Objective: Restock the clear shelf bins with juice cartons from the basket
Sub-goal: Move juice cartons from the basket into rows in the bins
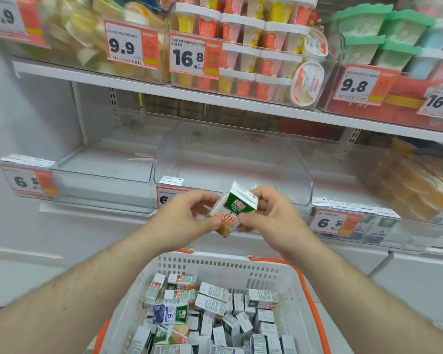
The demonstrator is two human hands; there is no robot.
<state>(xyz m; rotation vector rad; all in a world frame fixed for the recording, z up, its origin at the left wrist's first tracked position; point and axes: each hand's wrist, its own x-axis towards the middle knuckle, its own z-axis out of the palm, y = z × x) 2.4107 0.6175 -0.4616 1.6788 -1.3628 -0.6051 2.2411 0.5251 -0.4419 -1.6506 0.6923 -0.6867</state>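
Green-and-white cardboard sits pinched between both hands: the juice carton [231, 210] is held tilted, gable end up and away, base down toward the person, long axis leaning forward at the shelf. The left hand [187, 217] curls its fingers on the carton's left face, thumb near the lower edge; the right hand [270, 213] clamps the right side, fingertips wrapped over the top corner. Both are equally close, neither free.

Directly beyond the fingers stands the middle clear bin [230, 159], open-topped and seemingly empty, its front lip just above and behind the carton. I judge the carton must rise over that lip before going down inside. Left of the fingers is another bare bin [87, 172]; to the right, a bin [374, 226] already showing cartons. Below the wrists, the white basket [215, 261] holds many more cartons, jumbled.
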